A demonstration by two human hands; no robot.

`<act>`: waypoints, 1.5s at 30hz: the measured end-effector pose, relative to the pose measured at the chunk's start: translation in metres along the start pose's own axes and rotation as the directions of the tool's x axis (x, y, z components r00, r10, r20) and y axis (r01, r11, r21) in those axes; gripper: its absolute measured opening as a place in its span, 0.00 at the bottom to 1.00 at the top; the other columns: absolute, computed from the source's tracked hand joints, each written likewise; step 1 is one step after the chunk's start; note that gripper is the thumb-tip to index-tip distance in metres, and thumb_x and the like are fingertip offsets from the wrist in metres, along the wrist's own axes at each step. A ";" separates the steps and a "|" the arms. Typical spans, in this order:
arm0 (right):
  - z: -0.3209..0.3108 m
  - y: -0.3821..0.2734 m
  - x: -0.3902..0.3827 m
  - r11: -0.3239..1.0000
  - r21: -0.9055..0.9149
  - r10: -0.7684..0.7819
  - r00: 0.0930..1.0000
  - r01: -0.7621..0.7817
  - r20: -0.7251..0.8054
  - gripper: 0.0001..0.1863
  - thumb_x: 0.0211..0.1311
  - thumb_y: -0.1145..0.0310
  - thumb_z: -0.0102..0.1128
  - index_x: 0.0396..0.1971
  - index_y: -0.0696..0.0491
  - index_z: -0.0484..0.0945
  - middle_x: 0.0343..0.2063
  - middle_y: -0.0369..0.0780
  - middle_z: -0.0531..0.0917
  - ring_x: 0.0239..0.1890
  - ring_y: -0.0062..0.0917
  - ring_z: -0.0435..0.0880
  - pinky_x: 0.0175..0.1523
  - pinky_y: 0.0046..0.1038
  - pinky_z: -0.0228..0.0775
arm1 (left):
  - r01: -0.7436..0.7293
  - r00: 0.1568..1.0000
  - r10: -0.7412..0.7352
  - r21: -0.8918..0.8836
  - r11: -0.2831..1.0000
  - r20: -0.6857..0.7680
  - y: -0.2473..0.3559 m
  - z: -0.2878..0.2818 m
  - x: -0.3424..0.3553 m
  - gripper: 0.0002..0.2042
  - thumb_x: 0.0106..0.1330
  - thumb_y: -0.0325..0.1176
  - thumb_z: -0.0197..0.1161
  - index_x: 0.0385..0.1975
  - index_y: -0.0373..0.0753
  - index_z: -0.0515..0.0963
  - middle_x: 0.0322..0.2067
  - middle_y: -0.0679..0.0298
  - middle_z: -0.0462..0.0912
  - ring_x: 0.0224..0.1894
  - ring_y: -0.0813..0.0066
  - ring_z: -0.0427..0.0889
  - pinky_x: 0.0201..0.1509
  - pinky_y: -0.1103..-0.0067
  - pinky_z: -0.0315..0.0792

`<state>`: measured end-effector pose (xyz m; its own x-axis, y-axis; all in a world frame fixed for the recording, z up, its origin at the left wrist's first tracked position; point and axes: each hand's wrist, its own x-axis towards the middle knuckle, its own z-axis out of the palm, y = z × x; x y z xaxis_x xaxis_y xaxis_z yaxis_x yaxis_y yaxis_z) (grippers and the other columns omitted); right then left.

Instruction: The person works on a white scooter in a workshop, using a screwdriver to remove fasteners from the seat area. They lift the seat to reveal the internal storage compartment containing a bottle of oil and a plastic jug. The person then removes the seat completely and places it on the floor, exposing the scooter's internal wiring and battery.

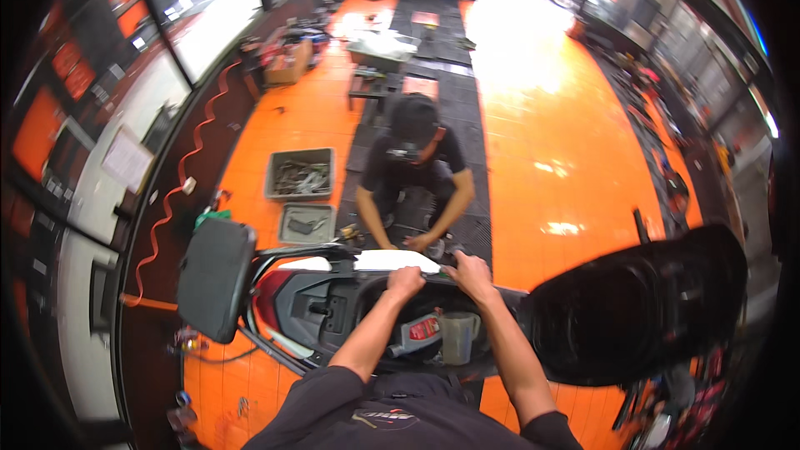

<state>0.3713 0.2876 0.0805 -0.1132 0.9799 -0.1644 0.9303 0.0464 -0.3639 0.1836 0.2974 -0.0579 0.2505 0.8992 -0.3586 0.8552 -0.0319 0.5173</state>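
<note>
In front of me a scooter (pixel 290 310) stands sideways with its underseat compartment uncovered. A white body panel (pixel 392 262) runs along its far side. My left hand (pixel 406 282) is closed at the near edge of this panel, fingers curled over it. Just right of it, my right hand (pixel 469 275) is closed by the panel's right end and the compartment's far rim; its fingertips are hidden. Below my hands, inside the compartment, lie a grey bottle (pixel 414 335) with a red label and a clear plastic jug (pixel 457 338).
Across the scooter a co-worker (pixel 414 154) crouches, hands low near the panel. The black seat (pixel 637 308) is tipped open at right; a dark padded backrest (pixel 217 279) stands at left. Beyond are a grey bin of metal parts (pixel 300 152), a shallow tray (pixel 287 238) and a low table (pixel 365 83).
</note>
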 end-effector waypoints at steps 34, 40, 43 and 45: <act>-0.016 -0.005 0.023 0.993 0.011 0.119 0.984 -0.122 0.135 0.36 0.63 0.40 0.62 0.54 0.58 0.71 0.51 0.58 0.81 0.53 0.54 0.83 0.55 0.49 0.75 | -0.254 0.850 0.260 0.077 0.964 -0.457 -0.016 0.041 0.000 0.11 0.62 0.46 0.67 0.38 0.50 0.87 0.33 0.58 0.89 0.39 0.54 0.90 0.46 0.59 0.82; -0.027 -0.014 0.017 0.970 -0.063 0.244 0.951 -0.236 0.189 0.35 0.64 0.42 0.58 0.56 0.59 0.71 0.50 0.58 0.84 0.55 0.52 0.83 0.60 0.46 0.74 | -0.172 0.920 0.203 0.120 0.978 -0.335 -0.013 0.043 0.005 0.13 0.63 0.51 0.67 0.41 0.55 0.87 0.34 0.59 0.89 0.40 0.55 0.90 0.46 0.60 0.82; -0.019 0.010 0.019 0.995 0.035 0.083 0.975 -0.092 0.205 0.40 0.65 0.36 0.56 0.57 0.60 0.71 0.49 0.58 0.84 0.56 0.51 0.83 0.61 0.47 0.73 | -0.194 0.919 0.227 0.133 0.972 -0.323 -0.007 0.045 0.009 0.13 0.64 0.52 0.66 0.42 0.55 0.87 0.35 0.60 0.90 0.40 0.55 0.90 0.46 0.60 0.82; -0.001 0.021 0.020 0.997 0.072 0.011 0.993 -0.020 0.119 0.38 0.64 0.37 0.57 0.57 0.58 0.72 0.48 0.57 0.85 0.56 0.51 0.83 0.60 0.47 0.73 | -0.178 0.923 0.213 0.135 0.975 -0.320 -0.013 0.052 0.012 0.14 0.64 0.52 0.66 0.43 0.56 0.87 0.35 0.60 0.90 0.41 0.56 0.90 0.46 0.60 0.82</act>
<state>0.3892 0.3084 0.0709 -0.1436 0.9504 -0.2760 0.9047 0.0130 -0.4259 0.1996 0.2853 -0.1093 0.2682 0.9629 0.0284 0.8501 -0.2505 0.4632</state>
